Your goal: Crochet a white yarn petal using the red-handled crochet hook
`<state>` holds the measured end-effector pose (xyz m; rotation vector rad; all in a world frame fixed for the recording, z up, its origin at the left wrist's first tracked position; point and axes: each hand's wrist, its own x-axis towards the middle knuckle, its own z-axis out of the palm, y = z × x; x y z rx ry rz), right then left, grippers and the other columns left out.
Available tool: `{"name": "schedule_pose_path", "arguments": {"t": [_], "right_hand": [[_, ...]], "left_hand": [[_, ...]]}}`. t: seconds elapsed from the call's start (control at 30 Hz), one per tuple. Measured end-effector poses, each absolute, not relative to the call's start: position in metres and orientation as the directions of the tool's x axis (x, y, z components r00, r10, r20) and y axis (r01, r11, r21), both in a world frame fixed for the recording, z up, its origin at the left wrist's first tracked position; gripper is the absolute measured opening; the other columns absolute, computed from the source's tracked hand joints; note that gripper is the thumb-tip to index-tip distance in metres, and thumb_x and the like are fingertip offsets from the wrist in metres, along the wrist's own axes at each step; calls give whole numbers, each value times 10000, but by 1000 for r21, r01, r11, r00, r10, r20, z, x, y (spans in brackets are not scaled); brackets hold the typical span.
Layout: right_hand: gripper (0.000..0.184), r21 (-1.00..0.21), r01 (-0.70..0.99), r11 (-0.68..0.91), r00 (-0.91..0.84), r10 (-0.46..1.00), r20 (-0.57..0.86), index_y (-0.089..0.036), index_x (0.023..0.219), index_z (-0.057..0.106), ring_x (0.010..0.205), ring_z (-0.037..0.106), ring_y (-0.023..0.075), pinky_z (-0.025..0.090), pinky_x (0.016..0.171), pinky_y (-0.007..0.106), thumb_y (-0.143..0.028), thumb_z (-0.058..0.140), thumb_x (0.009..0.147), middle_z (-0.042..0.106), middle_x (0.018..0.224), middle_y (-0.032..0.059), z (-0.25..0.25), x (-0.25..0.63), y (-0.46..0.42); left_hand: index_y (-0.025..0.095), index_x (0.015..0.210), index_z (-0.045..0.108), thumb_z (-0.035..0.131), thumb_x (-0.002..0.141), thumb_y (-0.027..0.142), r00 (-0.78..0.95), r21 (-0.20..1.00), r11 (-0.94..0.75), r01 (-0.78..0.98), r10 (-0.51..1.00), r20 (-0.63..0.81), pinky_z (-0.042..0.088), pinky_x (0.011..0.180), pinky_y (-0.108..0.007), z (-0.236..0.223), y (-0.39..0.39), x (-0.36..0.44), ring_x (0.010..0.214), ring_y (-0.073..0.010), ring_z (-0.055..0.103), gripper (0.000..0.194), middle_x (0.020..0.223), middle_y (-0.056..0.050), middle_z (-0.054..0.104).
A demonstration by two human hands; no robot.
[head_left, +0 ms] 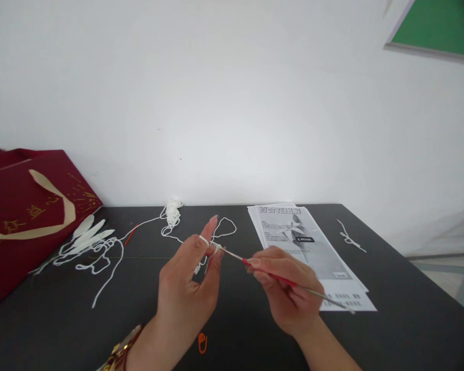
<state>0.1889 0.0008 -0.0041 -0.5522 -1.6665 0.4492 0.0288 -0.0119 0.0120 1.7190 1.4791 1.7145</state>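
My left hand (191,281) pinches a small piece of white crochet work (217,248) between thumb and fingers. White yarn (203,239) wraps round its index finger, and a loose loop rises beyond the fingertips. In my right hand (286,288) is a crochet hook (284,281) with a red grip and a metal shaft, held like a pen. The hook's tip meets the white stitches at my left fingertips. From the left hand the yarn runs back to a small white yarn bundle (173,211) near the wall.
Printed pattern sheets (332,268) lie at the right, beside a short knotted yarn piece (350,239). An orange stitch marker (202,342) lies near the front. At the left are white crocheted petals (87,237) with trailing yarn tails and a dark red gift bag (31,206).
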Motion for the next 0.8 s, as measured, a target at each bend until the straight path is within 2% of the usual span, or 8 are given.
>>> {"name": "schedule_pose_path", "arguments": {"t": [0.17,0.27,0.33,0.43,0.53,0.63,0.7,0.8], "right_hand": [[226,-702,-85,708,-40,701,712,-230,987,733,717,697,206,577,597,340,-89,627,845,742,827,70,-10,185,4],[215,-729,-103,677,-50,729,683,-229,977,734,716,700,202,577,600,334,-93,629,849,743,823,66,-9,183,4],[221,-736,-95,670,-70,733,676,-235,989,733,711,700,198,579,599,330,-96,623,857,742,815,61,-7,184,5],[232,-690,-18,723,-133,682,719,-237,990,735,719,701,192,585,601,319,-84,631,851,744,846,66,-4,188,6],[308,-513,138,847,-247,531,810,-230,1102,697,775,705,191,602,616,306,-64,604,859,746,931,89,-1,191,5],[323,-166,324,932,-404,295,866,-168,1186,643,850,711,215,629,680,324,-89,577,880,756,934,115,1,190,2],[289,16,413,910,-477,201,856,-132,1148,648,860,717,223,636,739,338,-92,604,865,765,896,117,0,188,-1],[258,94,473,876,-515,189,836,-119,1110,651,826,723,220,633,782,361,-88,612,857,767,906,125,-3,184,-5]], "left_hand": [[223,712,671,686,771,206,-304,920,-329,215,872,383,463,865,-363,16,-10,25,894,-259,650,63,741,-38,669],[203,779,709,756,720,210,-247,970,-241,-44,943,223,482,780,-320,16,-4,19,806,-219,651,76,688,-8,632],[205,948,735,800,678,182,-170,960,-148,-238,979,109,477,684,-262,15,0,15,673,-148,617,278,654,32,598],[213,1196,671,822,638,114,-13,884,33,-467,999,-44,457,629,-213,15,6,10,589,-91,577,587,627,59,591],[174,1245,643,806,624,76,102,809,167,-563,986,-133,466,627,-222,16,10,9,592,-103,598,649,628,40,626],[154,1229,651,807,609,79,70,808,160,-567,987,-147,485,654,-241,17,10,10,626,-128,631,644,607,42,627],[162,1170,684,811,615,106,-55,878,45,-476,995,-80,492,658,-250,18,7,13,609,-128,625,571,596,51,623],[192,843,753,784,650,144,-236,976,-162,-142,964,126,514,695,-296,18,3,18,704,-191,670,201,622,23,648]]}}
